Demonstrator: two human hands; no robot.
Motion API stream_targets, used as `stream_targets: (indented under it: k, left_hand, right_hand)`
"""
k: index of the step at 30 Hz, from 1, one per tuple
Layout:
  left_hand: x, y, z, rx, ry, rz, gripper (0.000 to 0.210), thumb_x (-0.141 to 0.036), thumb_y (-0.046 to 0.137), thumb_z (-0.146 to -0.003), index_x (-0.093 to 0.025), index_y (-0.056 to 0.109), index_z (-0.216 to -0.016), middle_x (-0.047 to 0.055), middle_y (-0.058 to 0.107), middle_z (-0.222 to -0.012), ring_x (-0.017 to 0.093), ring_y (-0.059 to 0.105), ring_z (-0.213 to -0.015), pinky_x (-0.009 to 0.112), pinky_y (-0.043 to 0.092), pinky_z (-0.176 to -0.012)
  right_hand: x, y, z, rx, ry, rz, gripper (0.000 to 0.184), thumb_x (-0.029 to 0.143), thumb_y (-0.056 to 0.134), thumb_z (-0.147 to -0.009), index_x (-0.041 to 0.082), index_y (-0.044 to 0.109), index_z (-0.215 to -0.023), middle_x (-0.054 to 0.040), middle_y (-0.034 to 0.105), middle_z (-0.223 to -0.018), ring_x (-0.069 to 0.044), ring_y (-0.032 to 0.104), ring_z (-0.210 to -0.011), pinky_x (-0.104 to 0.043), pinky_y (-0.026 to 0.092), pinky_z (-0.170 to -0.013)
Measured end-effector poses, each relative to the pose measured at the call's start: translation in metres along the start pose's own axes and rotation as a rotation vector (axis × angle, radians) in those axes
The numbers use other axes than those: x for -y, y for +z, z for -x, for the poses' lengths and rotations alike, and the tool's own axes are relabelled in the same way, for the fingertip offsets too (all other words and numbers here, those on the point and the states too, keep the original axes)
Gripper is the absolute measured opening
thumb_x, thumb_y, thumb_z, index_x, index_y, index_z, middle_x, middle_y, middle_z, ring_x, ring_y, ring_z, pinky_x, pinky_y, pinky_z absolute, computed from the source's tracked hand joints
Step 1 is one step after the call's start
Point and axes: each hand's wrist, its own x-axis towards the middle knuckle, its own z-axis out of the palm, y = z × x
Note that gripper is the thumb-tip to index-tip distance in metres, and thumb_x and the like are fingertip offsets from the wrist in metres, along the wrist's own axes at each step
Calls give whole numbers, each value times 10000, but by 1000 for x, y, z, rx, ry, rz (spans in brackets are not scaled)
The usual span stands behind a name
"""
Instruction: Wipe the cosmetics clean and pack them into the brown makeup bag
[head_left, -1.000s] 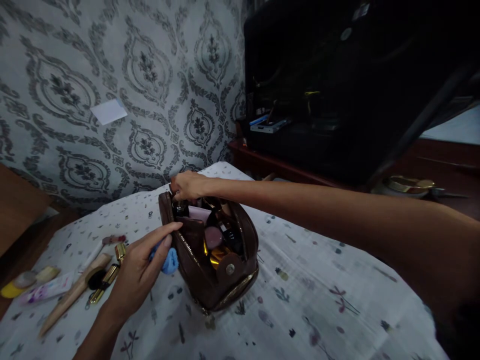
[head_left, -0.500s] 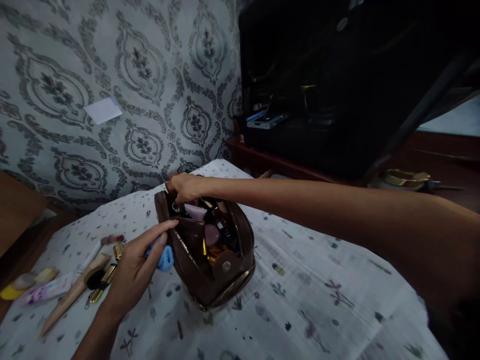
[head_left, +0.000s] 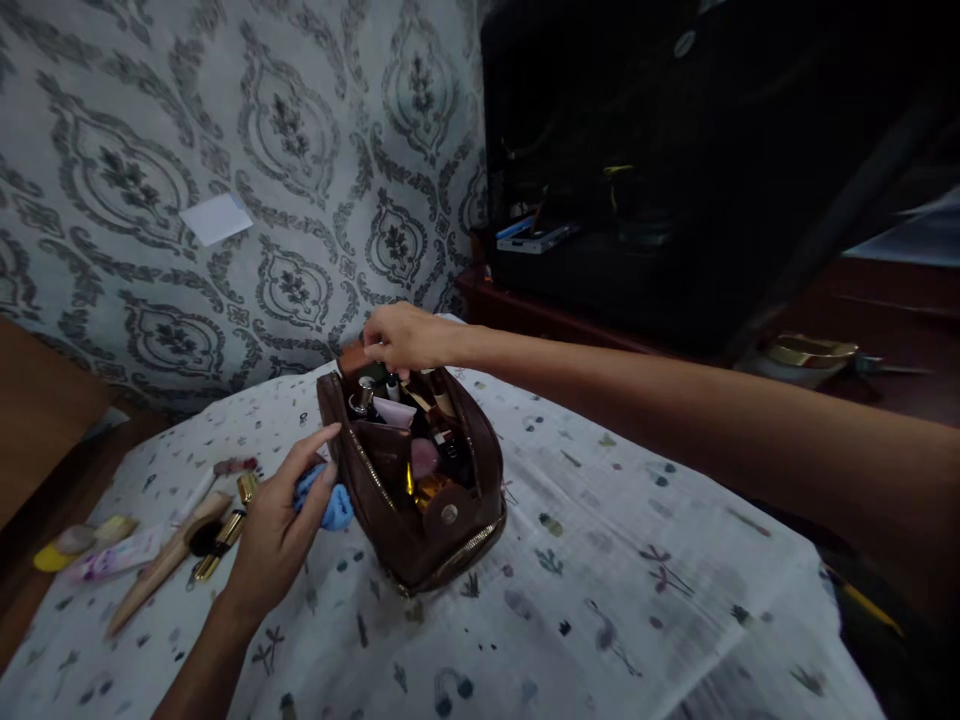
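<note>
A dark brown cosmetic bag (head_left: 390, 550) stands unzipped on the cloth, with make-up items inside: a pink sponge (head_left: 424, 458), a pale lilac piece (head_left: 394, 412) and gold-coloured items (head_left: 432, 490). My left hand (head_left: 274, 525) is at the bag's left rim, index finger stretched toward the zip. Its thumb lies over a blue scrunchie (head_left: 335, 508), which seems held against fingers I cannot see. Above the far end of the opening, my right hand (head_left: 405, 335) has its fingers curled beside a brown leather flap (head_left: 358, 358). What they pinch is hidden.
Left of the bag lie gold lipstick tubes (head_left: 220, 545), a beige brush-like item (head_left: 161, 578), a white-and-purple tube (head_left: 116, 556) and small yellow pieces (head_left: 52, 556). The patterned tablecloth (head_left: 570, 620) covers the table. A large black screen (head_left: 637, 120) stands behind on the right.
My right hand has lifted from inside the bag's far end and shifted slightly right. My left index finger has drawn back a little from the opening. The view has shifted slightly.
</note>
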Motion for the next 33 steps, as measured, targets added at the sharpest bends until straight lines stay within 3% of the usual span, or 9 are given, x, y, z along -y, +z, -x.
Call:
stream_targets:
  k: [2,5,9,11,16,22,25,29,33]
  left_hand:
    - [0,1,5,5,-27,7,489,-447,453,-980,-185,538,-1384,14,661,-844,138,605,-710,228,481,-651]
    - [1,1,14,7,-37,33,473,-440,456,-981,-189,522,-1376,-21,614,-771,105,514,-586,207,404,-549]
    - [11,0,30,-11,-62,3,439,-450,461,-976,-190,560,-1316,-10,638,-809,111,540,-610,218,414,-569]
    - [24,0,39,-20,-86,-39,421,-460,458,-974,-188,597,-1264,11,667,-849,135,592,-681,239,445,-625]
    - [69,1,69,-87,-97,-178,349,-404,456,-963,-174,651,-1140,77,703,-1036,226,646,-960,352,499,-870]
    - [115,-14,95,-159,-72,-418,349,-262,420,-949,-167,582,-1243,137,600,-1223,297,520,-1220,485,437,-1066]
    - [136,-25,99,-261,-115,-451,434,-247,430,-936,-142,493,-1353,171,498,-1377,317,431,-1339,518,370,-1141]
    - [169,-31,104,-412,-354,-422,606,-354,487,-926,-65,363,-1445,245,377,-1481,374,320,-1433,563,302,-1180]
    - [188,-30,111,-357,-434,-387,700,-409,587,-872,-92,352,-1450,234,432,-1461,380,364,-1411,571,314,-1171]
  right_hand:
    - [0,-3,14,-79,-13,-45,219,109,501,-891,93,714,-840,-36,707,-657,-112,646,-554,-196,443,-579]
    - [5,-4,39,-204,-45,-78,206,107,513,-893,106,703,-813,-1,668,-621,-94,594,-551,-200,421,-617]
    - [17,2,76,-366,-145,-116,203,107,531,-896,116,685,-764,23,619,-613,-83,528,-572,-208,375,-612]
    - [26,8,96,-380,-185,-176,204,115,530,-911,120,682,-776,30,604,-616,-79,516,-576,-210,362,-601]
    - [58,38,143,-85,-372,-364,185,210,544,-968,152,698,-884,14,652,-699,-84,557,-595,-209,399,-589]
    - [90,111,153,208,-442,-400,176,202,549,-972,148,717,-969,-40,722,-785,-128,639,-668,-235,420,-617]
    - [100,147,139,292,-400,-335,168,205,584,-945,146,738,-980,-68,744,-802,-158,661,-706,-244,416,-636]
    - [111,180,114,299,-323,-356,170,174,594,-911,145,758,-948,-47,715,-723,-138,615,-650,-225,375,-609]
    - [125,206,92,266,-240,-511,160,149,597,-883,142,757,-888,6,645,-602,-113,574,-571,-211,370,-595]
